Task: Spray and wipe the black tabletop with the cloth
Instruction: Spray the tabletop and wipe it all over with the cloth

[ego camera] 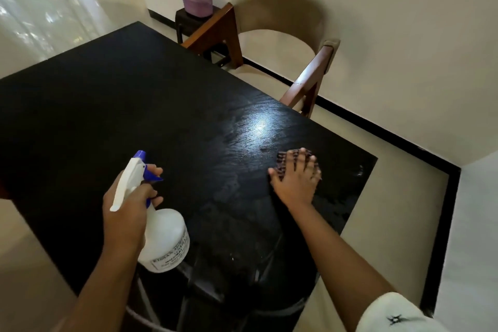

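pressing the right hand [296, 178] flat on the cloth [286, 158], gripping the spray bottle [164, 240] in the left hand [129, 205].
spreads straight right fingers over the dark checked cloth, mostly hidden beneath the palm, on the black worktop [107, 105] near its right edge, just beside a bright wet sheen with smear marks. curls left fingers round the neck of the white bottle, one finger by the blue trigger, blue nozzle pointing away across the worktop; holds the bottle tilted over the near part of the worktop, base contact impossible to tell, label too blurred to read. shows a white sleeve [398, 315] at the lower right. beyond the far edge, meets a wooden chair [215, 32] with a curved beige back near the wall, and further left a purple basket [196, 2] on a small dark stool [186, 17].
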The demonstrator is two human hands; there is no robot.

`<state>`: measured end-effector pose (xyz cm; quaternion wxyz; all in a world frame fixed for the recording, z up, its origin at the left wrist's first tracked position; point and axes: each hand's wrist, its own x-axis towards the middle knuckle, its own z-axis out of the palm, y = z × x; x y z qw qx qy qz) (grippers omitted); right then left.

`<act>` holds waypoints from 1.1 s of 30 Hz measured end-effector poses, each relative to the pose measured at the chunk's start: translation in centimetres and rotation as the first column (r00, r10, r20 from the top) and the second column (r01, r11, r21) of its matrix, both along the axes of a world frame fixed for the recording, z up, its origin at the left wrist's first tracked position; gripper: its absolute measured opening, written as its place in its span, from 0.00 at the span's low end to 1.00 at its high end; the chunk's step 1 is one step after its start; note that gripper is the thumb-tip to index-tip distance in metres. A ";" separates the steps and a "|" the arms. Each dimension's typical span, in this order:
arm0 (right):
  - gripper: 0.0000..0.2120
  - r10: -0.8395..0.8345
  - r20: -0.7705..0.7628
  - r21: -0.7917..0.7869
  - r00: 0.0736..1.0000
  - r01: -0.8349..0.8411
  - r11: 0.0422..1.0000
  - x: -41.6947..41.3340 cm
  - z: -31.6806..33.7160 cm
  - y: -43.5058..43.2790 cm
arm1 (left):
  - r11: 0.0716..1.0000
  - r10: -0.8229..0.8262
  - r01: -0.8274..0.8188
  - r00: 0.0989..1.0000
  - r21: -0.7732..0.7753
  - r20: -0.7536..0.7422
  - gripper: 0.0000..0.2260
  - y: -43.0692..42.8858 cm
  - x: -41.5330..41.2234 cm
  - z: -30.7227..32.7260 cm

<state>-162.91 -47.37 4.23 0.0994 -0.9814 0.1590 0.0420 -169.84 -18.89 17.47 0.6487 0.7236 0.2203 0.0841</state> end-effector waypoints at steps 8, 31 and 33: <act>0.35 0.523 -0.027 0.037 0.852 -0.522 0.852 -1.7 0.4 8.4 | 0.961 -0.241 0.247 0.969 0.125 -0.060 0.22 0.2 -2.2 1.6; 0.35 0.651 0.106 0.020 0.751 -0.656 0.754 -5.6 -1.7 10.5 | 0.919 -0.343 0.371 0.919 0.131 -0.194 0.22 1.0 -8.7 3.0; 0.35 0.569 0.107 0.006 0.815 -0.573 0.820 -5.5 -1.7 7.5 | 0.932 -0.329 0.347 0.931 0.107 -0.159 0.20 1.0 -9.3 3.1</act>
